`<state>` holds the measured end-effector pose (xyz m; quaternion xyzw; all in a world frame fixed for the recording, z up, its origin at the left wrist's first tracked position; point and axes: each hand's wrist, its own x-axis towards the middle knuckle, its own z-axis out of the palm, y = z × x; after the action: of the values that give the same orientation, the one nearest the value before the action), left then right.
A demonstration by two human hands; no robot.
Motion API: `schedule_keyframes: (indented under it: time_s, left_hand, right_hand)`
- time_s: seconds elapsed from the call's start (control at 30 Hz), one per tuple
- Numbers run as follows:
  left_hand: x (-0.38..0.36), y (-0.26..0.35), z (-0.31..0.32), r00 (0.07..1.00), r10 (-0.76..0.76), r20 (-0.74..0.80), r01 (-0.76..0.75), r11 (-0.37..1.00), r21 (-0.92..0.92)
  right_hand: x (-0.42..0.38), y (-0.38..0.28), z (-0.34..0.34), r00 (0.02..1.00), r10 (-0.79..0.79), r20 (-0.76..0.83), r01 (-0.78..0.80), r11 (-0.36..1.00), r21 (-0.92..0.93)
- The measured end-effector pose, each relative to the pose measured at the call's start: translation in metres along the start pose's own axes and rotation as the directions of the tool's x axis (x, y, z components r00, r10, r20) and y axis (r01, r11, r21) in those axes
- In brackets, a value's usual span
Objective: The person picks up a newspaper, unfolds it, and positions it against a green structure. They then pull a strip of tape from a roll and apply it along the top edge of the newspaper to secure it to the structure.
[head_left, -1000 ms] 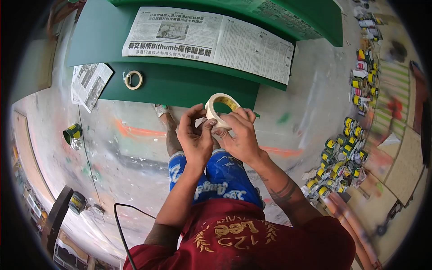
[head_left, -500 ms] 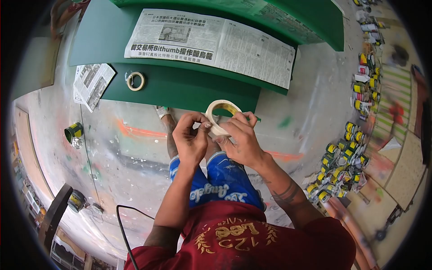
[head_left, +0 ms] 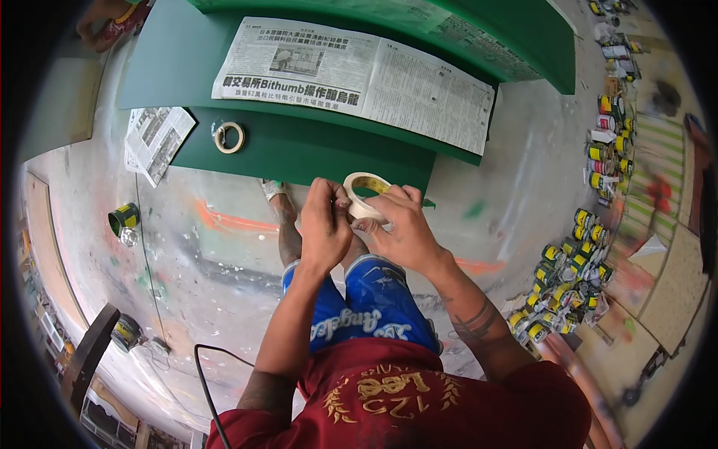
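A roll of pale masking tape (head_left: 356, 184) is held upright, slightly tilted, above my knees. My right hand (head_left: 407, 230) grips it from the right, with fingers over the ring and the thumb at its lower edge. At the roll's left side, my left hand (head_left: 326, 226) is closed in a pinch against the tape's edge; whether a loose end lies between the fingertips is too small to tell. Just beyond stands a green board structure (head_left: 314, 146) with an open newspaper sheet (head_left: 430, 93) spread over its upper surface.
A second tape roll (head_left: 241, 138) lies on the lower green board, near folded newspaper (head_left: 161, 138). An open paint can (head_left: 123, 218) stands on the floor at left, and many used cans (head_left: 576, 262) crowd the right. Another person's arm (head_left: 97, 37) shows at upper left.
My left hand has turned upward slightly, its fingers bunched closer at the tape's edge. The roll has tilted and sits a little lower. More of the other person shows at upper left.
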<state>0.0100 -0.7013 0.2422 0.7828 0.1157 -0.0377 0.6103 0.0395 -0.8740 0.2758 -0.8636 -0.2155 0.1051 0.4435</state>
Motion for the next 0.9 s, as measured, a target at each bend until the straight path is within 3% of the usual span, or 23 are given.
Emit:
schedule_keyframes:
  time_s: [0.07,0.13,0.17,0.27,0.3,0.47,0.53,0.63,0.7,0.83,0.9]
  left_hand:
    - [0.003,0.000,0.001,0.999,0.038,0.002,-0.038,0.998,0.048]
    - [0.004,0.002,0.004,0.996,-0.093,0.015,0.089,0.878,-0.470]
    - [0.003,0.012,0.007,0.995,-0.098,-0.032,0.064,0.832,-0.551]
    - [0.003,0.008,-0.002,0.990,-0.134,0.050,0.141,0.859,-0.493]
    - [0.004,0.008,0.000,0.992,-0.129,-0.013,0.105,0.857,-0.504]
    - [0.002,-0.003,-0.006,0.992,-0.127,-0.022,0.101,0.874,-0.475]
    - [0.003,0.000,-0.008,0.990,-0.137,-0.026,0.107,0.864,-0.493]
    - [0.007,-0.001,-0.014,0.983,-0.173,0.059,0.180,0.861,-0.475]
    - [0.009,-0.004,-0.015,0.998,0.034,0.054,-0.021,0.972,-0.236]
    - [0.006,0.002,-0.013,0.997,-0.046,0.059,0.053,0.990,-0.132]
    - [0.007,0.008,-0.012,0.985,0.171,0.011,-0.170,0.972,0.161]
  right_hand:
    - [0.004,-0.001,-0.003,1.000,0.021,0.008,-0.021,1.000,-0.001]
    - [0.006,-0.001,-0.005,0.999,0.044,0.017,-0.044,0.999,-0.001]
    - [0.007,0.000,-0.006,0.997,0.081,0.010,-0.081,0.997,0.004]
    - [0.011,-0.002,-0.011,0.994,0.110,0.013,-0.110,0.994,0.013]
    - [0.012,-0.003,-0.011,0.995,0.100,0.015,-0.101,0.995,0.029]
    - [0.014,-0.003,-0.013,0.997,0.065,0.046,-0.066,0.998,0.023]
    - [0.015,-0.003,-0.015,0.998,-0.028,0.062,0.029,0.999,-0.020]
    - [0.012,0.002,-0.014,0.992,-0.033,0.120,0.036,0.999,-0.017]
    - [0.014,-0.001,-0.013,0.992,-0.025,0.120,0.024,1.000,0.010]
    - [0.014,-0.006,-0.009,0.991,0.046,0.122,-0.050,0.998,0.027]
    - [0.016,-0.008,-0.006,0.992,0.075,0.103,-0.077,0.997,0.023]
